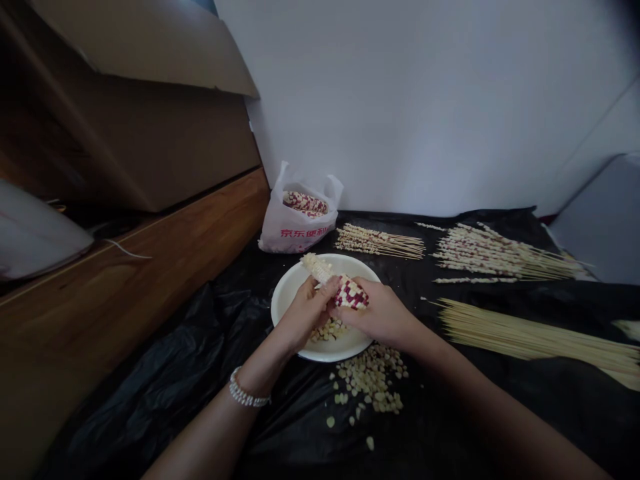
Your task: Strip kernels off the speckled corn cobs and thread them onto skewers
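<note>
From where I stand, the left hand (pixel 310 307) and right hand (pixel 385 310) are both wrapped around a corn cob (pixel 352 293) above the white bowl (pixel 281 303). The cob's far left end is bare; its near right end has red and white kernels. Loose kernels (pixel 373 379) lie on the black sheet (pixel 175 360), near side. A bag (pixel 293 230) stands beyond.

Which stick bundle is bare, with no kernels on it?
The lower-right bundle, nearest the camera: it looks plain. The small bundle beside the bag and the upper-right bundle both carry kernels.
</note>
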A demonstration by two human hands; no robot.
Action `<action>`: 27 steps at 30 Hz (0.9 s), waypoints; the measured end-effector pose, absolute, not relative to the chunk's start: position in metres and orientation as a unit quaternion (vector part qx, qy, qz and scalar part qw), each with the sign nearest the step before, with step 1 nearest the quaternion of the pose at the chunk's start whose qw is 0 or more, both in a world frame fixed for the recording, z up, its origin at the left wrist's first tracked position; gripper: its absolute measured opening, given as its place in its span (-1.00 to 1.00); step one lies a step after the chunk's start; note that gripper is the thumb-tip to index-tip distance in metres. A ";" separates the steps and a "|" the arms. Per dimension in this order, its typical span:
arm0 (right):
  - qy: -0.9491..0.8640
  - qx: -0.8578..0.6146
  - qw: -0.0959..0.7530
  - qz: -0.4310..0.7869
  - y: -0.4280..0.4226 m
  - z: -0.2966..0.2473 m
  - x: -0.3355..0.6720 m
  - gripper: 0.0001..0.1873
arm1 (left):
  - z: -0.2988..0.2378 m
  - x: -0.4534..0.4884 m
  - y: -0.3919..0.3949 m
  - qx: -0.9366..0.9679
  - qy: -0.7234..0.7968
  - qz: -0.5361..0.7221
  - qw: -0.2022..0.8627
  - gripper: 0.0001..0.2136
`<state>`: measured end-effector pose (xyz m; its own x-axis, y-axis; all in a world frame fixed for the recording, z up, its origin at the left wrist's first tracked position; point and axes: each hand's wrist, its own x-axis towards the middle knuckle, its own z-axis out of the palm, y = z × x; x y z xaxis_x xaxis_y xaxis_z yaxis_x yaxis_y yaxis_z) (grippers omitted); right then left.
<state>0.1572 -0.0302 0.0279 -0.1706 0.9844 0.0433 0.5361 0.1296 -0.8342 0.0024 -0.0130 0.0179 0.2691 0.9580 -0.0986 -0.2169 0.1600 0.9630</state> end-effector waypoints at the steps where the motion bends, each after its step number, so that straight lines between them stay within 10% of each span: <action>1: -0.681 -0.565 0.316 0.342 -0.031 0.028 0.156 -0.81 | 0.017 0.004 -0.013 0.463 0.406 0.454 0.644 -0.61; 27: -0.677 -0.529 0.343 0.379 -0.026 0.023 0.162 -0.71 | 0.021 -0.002 -0.013 0.450 0.400 0.426 0.675 -0.64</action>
